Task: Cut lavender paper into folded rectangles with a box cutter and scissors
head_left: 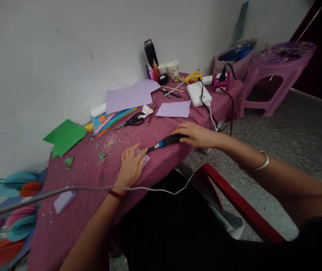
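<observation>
My left hand (132, 165) lies flat, fingers spread, pressing a small lilac paper piece (145, 157) onto the red checked tablecloth (87, 177). My right hand (196, 134) is closed round the black handle of a craft knife (165, 142), whose blue and white tip points at the paper by my left fingers. A silver bangle (263, 162) circles my right wrist.
Black scissors (132, 120), lilac sheets (174, 109), coloured paper (64, 136), a white power bank (198, 93), a yellow glue gun (193, 76), cups and a black flask (150, 52) crowd the table. A white cable (149, 189) crosses my left wrist. A purple stool (276, 71) stands right.
</observation>
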`<state>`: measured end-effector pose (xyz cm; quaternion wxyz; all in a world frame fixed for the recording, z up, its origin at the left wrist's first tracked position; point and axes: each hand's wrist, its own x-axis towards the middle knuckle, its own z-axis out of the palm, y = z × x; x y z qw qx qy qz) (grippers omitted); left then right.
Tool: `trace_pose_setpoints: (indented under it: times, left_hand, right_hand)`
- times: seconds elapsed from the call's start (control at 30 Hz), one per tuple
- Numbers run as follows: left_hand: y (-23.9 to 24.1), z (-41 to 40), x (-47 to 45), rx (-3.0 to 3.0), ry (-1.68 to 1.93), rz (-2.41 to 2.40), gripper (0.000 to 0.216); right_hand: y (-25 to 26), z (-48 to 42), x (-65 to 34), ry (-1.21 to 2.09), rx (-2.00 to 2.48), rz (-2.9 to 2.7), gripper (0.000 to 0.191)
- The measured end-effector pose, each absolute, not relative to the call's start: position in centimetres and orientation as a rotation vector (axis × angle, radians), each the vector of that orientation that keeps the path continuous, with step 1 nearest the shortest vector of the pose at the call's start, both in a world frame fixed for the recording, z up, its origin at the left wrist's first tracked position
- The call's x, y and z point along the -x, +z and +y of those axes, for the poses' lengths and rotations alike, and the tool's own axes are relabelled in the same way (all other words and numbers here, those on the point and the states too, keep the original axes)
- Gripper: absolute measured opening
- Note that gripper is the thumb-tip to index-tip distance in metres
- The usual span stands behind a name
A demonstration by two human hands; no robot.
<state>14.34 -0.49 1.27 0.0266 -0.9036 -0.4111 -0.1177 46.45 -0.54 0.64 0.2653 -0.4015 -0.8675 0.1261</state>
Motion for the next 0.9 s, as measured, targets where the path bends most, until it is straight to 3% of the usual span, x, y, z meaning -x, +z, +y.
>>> trace_pose_setpoints:
  times: [0.2,0.33,0.6,0.9]
  left_hand:
    - [1.3,-0.2,-14.3,2.840,-0.318,-1.222,0.045]
    - [1.5,-0.4,-14.4,2.865,-0.367,-1.205,0.048]
    - [1.7,-0.7,-14.6,2.863,-0.516,-1.232,0.049]
    - [1.7,-0.7,-14.7,2.859,-0.478,-1.274,0.045]
  right_hand:
    - [1.6,-0.9,-46.6,0.434,1.302,-2.265,0.040]
    - [2.3,-0.9,-46.8,0.522,1.346,-2.256,0.023]
    - [2.0,-1.2,-47.2,1.207,1.097,-1.891,0.029]
    - [1.7,-0.5,-46.5,1.247,1.025,-1.958,0.025]
